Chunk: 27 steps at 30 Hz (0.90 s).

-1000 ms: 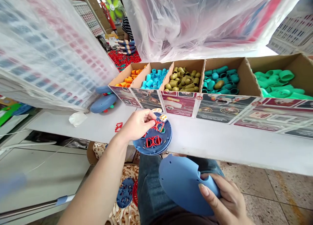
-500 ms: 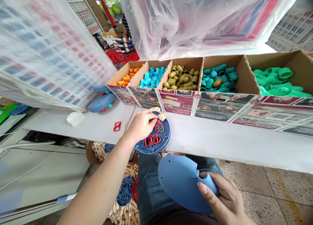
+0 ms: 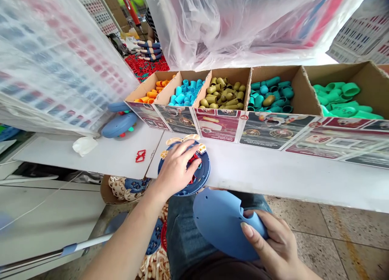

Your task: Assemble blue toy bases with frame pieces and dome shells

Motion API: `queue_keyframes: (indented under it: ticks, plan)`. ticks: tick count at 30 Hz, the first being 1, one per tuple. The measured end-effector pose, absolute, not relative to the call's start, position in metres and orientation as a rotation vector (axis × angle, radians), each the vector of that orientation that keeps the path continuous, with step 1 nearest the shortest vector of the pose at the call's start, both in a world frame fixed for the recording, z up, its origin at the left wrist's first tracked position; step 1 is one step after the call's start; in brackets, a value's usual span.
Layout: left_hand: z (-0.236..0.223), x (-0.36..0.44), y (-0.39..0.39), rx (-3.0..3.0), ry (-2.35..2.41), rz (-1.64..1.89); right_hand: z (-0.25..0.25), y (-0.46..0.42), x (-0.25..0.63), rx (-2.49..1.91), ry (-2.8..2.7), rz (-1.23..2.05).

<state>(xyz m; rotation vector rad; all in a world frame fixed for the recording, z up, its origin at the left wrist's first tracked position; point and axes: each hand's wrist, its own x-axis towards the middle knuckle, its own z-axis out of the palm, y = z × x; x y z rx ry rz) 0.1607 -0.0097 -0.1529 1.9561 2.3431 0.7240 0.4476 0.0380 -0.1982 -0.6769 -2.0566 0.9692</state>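
Observation:
My left hand [image 3: 178, 166] lies over a round dark blue plastic base [image 3: 203, 178] at the table's front edge, fingers spread and touching its top. Red plastic frames [image 3: 192, 179] sit in the base, partly hidden under that hand. A cream ribbed piece [image 3: 201, 148] rests on the base's right side, and a curved cream piece [image 3: 184, 139] shows along its far edge. Over my lap, my right hand [image 3: 275, 239] grips a smooth blue plastic shell [image 3: 221, 223] by its notched end, thumb on the near face.
A partitioned cardboard box [image 3: 219, 126] along the back holds orange, light blue, olive, teal and green pieces. On the left lie a loose red frame [image 3: 140, 156], white scrap [image 3: 84, 146] and a blue rounded assembly [image 3: 119, 125]. Below is a carton of parts [image 3: 121, 189].
My left hand has gone from pinched fingers at the base's far side to spread fingers over its middle, covering the red frames. The right hand keeps the shell nearly still.

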Motion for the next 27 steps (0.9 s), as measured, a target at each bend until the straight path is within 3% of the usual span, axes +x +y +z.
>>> queue_keyframes:
  ticks: [27]
  plan:
    - [-0.154, 0.166, -0.053, 1.945, 2.380, 0.369, -0.193, 0.038, 0.455, -0.697, -1.998, 0.975]
